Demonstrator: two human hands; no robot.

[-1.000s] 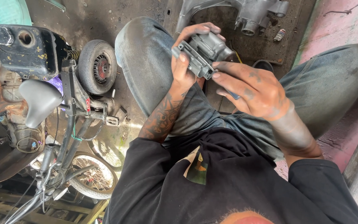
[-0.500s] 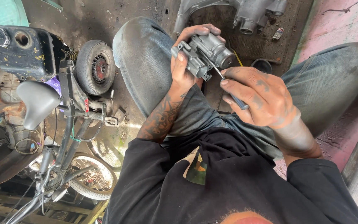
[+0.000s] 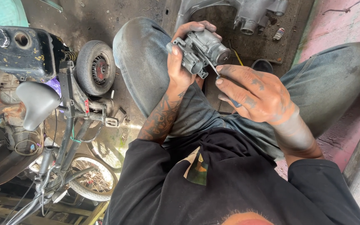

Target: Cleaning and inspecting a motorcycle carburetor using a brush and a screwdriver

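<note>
Above the lap, the left hand (image 3: pixel 180 62) has its grip closed around a grey metal carburettor (image 3: pixel 201 50). The right hand (image 3: pixel 255 93) pinches a thin screwdriver (image 3: pixel 213 68), its tip touching the carburettor. Beside the knee lies a small black wheel (image 3: pixel 96 66).

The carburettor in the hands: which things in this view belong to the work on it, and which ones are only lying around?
In use:
- grey carburettor, held by the left hand
- thin screwdriver, held by the right hand, tip at the carburettor

Lying about:
- black fuel tank
- small wheel
- grey saddle
- spoked wheel
- metal engine casing
</note>
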